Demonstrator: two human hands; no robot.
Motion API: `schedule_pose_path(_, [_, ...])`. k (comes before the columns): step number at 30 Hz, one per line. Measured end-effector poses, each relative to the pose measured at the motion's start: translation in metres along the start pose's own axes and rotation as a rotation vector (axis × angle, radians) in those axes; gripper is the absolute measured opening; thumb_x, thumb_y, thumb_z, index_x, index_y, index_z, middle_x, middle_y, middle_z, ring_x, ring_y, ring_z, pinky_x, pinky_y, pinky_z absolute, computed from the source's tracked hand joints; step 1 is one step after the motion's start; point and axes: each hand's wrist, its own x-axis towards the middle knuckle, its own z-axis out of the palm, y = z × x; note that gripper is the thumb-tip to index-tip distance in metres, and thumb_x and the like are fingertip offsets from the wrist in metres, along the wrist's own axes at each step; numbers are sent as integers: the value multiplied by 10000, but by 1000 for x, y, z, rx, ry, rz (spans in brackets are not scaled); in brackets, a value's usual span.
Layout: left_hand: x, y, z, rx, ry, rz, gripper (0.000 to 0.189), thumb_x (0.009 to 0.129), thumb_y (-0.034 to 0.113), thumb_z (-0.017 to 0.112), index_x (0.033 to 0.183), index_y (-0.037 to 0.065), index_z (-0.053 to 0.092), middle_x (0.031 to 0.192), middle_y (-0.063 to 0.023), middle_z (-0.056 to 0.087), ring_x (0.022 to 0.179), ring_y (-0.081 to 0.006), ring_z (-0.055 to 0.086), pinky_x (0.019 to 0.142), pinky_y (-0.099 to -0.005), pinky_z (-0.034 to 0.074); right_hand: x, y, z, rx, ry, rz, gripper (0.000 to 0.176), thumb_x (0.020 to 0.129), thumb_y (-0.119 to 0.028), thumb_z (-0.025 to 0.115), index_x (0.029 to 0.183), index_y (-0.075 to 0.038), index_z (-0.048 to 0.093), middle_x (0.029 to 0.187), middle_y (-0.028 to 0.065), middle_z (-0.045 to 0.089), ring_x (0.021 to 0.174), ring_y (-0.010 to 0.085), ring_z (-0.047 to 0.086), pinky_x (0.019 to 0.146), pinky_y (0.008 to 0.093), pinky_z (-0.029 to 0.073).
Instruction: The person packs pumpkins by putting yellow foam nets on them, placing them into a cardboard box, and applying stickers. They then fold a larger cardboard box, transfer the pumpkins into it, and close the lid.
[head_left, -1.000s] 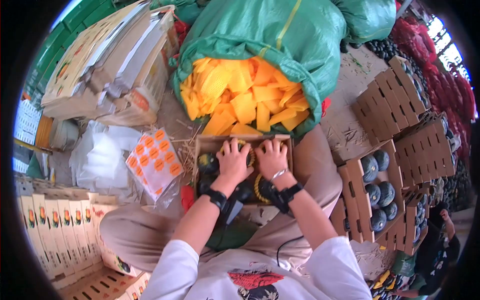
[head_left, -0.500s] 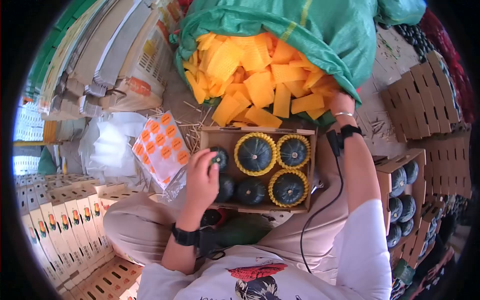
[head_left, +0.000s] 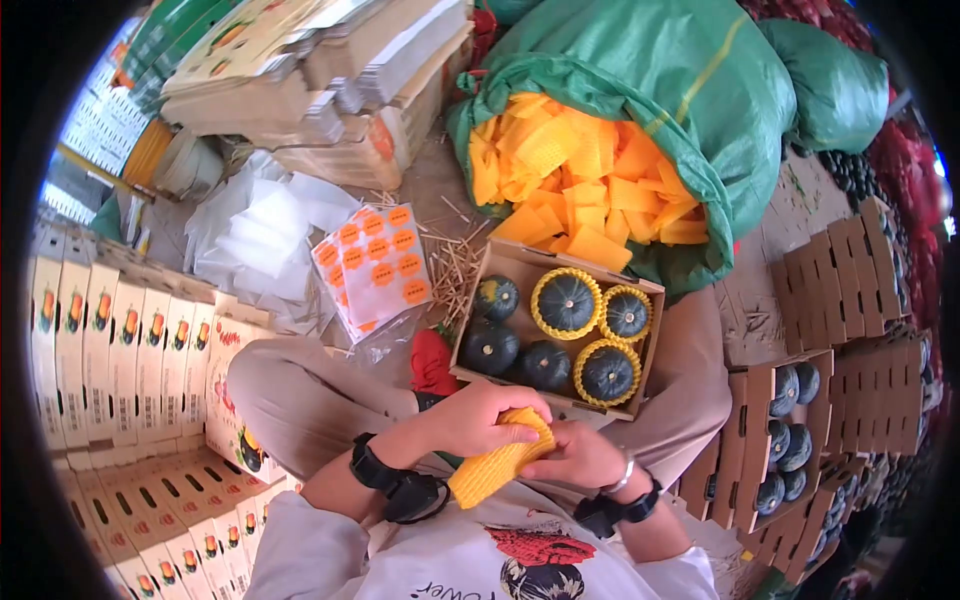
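A yellow foam net sleeve (head_left: 490, 474) is held between my two hands, in front of my shirt. My left hand (head_left: 482, 418) is closed over its upper end, and my right hand (head_left: 578, 456) pinches it from the other side. Just beyond them a cardboard box (head_left: 648, 385) holds dark green squashes. Three of these, one being the large squash (head_left: 566, 303), sit in yellow foam nets. On the box's left side are three bare ones, including the bare squash (head_left: 490, 346).
A green sack (head_left: 640, 60) spills yellow foam nets (head_left: 570, 160) behind the box. Orange-stickered sheets (head_left: 372, 262) and white sheets (head_left: 262, 225) lie left. Flattened cartons (head_left: 330, 80) are stacked behind; printed boxes (head_left: 130, 330) line the left. Squash-filled boxes (head_left: 765, 430) stand right.
My right hand has come back from the sack to my lap with a foam net. My left hand has left the squash at the box's left and closed on the net. The view has shifted.
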Motion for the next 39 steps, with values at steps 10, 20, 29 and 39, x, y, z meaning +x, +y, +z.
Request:
schedule_pose_path(10, [-13, -55, 15, -464, 612, 249, 149, 711, 45, 691, 813, 26, 583, 816, -31, 534, 780, -128, 542, 664, -274, 445, 16, 1, 34, 311, 417, 4, 217, 713, 34, 628, 907, -24, 550, 849, 56, 603, 746, 196, 582, 674, 290, 463])
schedule_pose_path(20, [-10, -98, -32, -359, 954, -160, 263, 806, 93, 575, 1042, -20, 542, 980, -108, 623, 898, -145, 596, 781, -292, 467, 172, 17, -30, -1054, 552, -48, 397, 685, -262, 683, 990, -47, 550, 884, 197, 601, 864, 342, 576, 720, 403, 475])
schedule_pose_path(29, [-22, -111, -55, -751, 773, 24, 417, 800, 67, 587, 1190, 10, 452, 1092, -72, 556, 1010, -164, 540, 869, -292, 427, 153, -3, -28, -185, 518, -147, 515, 722, -199, 638, 1166, 3, 473, 1008, 191, 588, 926, 259, 574, 797, 330, 455])
schedule_pose_path(39, [-31, -64, -14, -681, 595, 206, 748, 660, 163, 788, 1269, 16, 380, 1156, -69, 522, 1078, -167, 499, 936, -291, 386, 88, -2, 31, -315, 924, -247, 224, 899, -97, 442, 889, 34, 623, 795, 163, 636, 702, 236, 624, 649, 308, 478])
